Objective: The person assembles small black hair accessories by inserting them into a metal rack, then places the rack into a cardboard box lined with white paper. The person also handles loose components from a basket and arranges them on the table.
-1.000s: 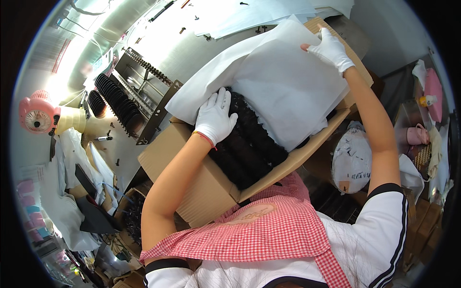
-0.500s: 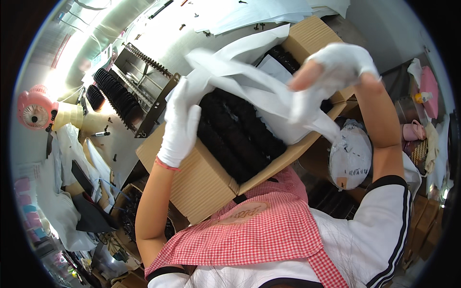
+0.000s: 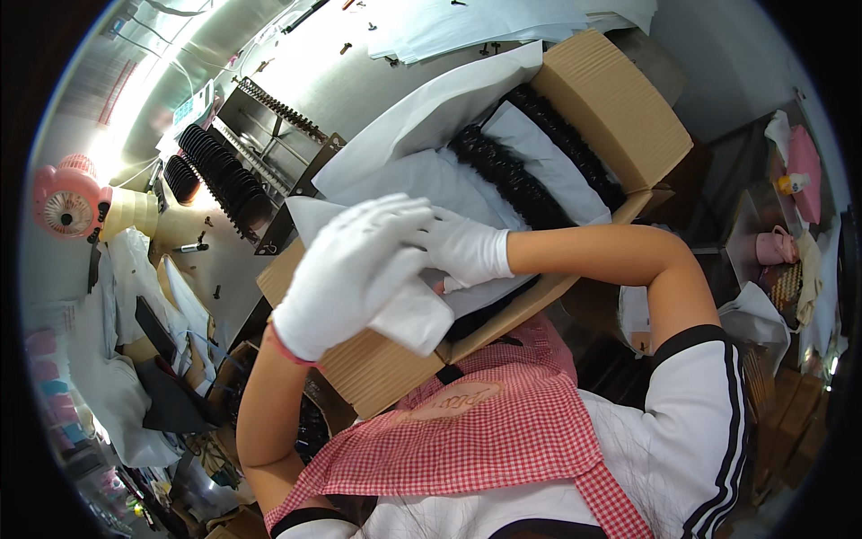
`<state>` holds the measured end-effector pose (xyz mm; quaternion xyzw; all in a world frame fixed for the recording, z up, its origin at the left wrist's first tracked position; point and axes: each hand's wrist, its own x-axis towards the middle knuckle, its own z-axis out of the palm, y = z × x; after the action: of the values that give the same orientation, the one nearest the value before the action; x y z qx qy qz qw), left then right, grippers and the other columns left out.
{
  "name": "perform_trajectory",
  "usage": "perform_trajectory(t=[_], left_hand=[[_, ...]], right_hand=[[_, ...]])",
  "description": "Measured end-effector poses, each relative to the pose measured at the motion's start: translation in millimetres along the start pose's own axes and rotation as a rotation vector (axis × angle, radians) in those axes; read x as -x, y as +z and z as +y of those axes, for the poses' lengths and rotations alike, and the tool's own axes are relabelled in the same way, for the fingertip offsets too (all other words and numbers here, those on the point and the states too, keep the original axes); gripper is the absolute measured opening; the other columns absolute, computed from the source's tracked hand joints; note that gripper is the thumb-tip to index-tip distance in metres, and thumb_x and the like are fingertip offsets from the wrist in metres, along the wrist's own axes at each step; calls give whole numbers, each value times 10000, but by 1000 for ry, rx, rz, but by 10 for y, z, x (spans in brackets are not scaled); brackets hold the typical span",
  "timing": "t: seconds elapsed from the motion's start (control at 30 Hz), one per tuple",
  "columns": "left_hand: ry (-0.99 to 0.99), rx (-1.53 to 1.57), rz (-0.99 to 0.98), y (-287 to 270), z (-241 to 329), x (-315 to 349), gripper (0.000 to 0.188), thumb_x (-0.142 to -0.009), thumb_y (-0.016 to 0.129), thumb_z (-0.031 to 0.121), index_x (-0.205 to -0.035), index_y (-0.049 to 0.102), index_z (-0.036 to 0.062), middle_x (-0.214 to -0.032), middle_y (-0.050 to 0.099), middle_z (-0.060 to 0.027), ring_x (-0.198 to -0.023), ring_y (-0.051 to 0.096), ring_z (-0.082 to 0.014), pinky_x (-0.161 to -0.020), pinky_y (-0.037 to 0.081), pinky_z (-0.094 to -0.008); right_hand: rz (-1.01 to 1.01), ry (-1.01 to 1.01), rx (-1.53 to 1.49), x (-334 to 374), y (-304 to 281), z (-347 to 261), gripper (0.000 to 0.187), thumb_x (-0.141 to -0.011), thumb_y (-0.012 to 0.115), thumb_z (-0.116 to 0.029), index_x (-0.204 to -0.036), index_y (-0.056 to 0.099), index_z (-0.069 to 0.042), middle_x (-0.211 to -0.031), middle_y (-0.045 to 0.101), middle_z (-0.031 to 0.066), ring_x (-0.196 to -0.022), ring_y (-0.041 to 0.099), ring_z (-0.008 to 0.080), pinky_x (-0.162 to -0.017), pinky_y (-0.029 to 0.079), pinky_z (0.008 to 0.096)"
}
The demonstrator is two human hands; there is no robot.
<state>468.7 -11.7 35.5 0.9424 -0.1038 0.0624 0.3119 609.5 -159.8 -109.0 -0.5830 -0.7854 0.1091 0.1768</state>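
Observation:
My left hand, in a white glove, lies over white paper at the near left end of an open cardboard box. Its fingers are together and bent over the paper, and a folded flap of the white paper sheet sticks out below the palm. My right hand, also gloved, reaches across the box and meets the left fingers on the same paper. Part of its fingers is hidden; a bare thumb tip shows. Black fuzzy strips lie in the box between white sheets, the nearer ones mostly covered.
Behind the box is a metal worktop with scattered small dark screws and a stack of white sheets. A metal rack with rows of black strips stands left of the box, near a pink fan. Boxes crowd the lower right.
The white paper, in motion earlier, now lies over the nearer black strips. My right hand has come down and left to meet the left hand, which has turned palm down over the paper.

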Motion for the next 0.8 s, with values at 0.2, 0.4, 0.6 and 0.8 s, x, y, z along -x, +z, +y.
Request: perform_trajectory(t=[0.2,0.4,0.6,0.8], left_hand=[[-250,-321,-284,732,-84,243,719,-770,730,311,-1382,475,32,-1448,462,-193,-1368,407,-375,-1124,335,-505],[-330,-353,-416,856,-112,242,703,-775,716,360,-1360,512,28,-1456,448,-207,-1342,421,-405,-1112,344,-510],[-322,-263,-87,919,-207,-244,675,-815,699,304,-1386,476,20,-1451,453,-197,-1335,422,-413,-1103,352,-508],[-675,-463,105,1465,-378,-594,848,-836,679,438,-1493,350,15,-1539,336,-228,-1425,292,-429,-1150,235,-577]], right_hand=[[91,-6,-6,152,-228,231,371,-745,755,-301,-1025,695,-66,-1285,600,120,-1261,505,305,-1067,387,458],[622,206,285,322,-916,1121,172,-784,724,-121,-950,675,-114,-1058,659,34,-981,599,241,-933,476,385],[322,754,269,-5,-1575,2429,334,-889,690,-293,-1151,698,-85,-1192,661,127,-1094,625,286,-952,495,394],[146,870,125,-305,-1600,3259,554,-729,833,-422,-1098,667,-43,-1147,656,183,-1081,630,306,-930,500,386]])
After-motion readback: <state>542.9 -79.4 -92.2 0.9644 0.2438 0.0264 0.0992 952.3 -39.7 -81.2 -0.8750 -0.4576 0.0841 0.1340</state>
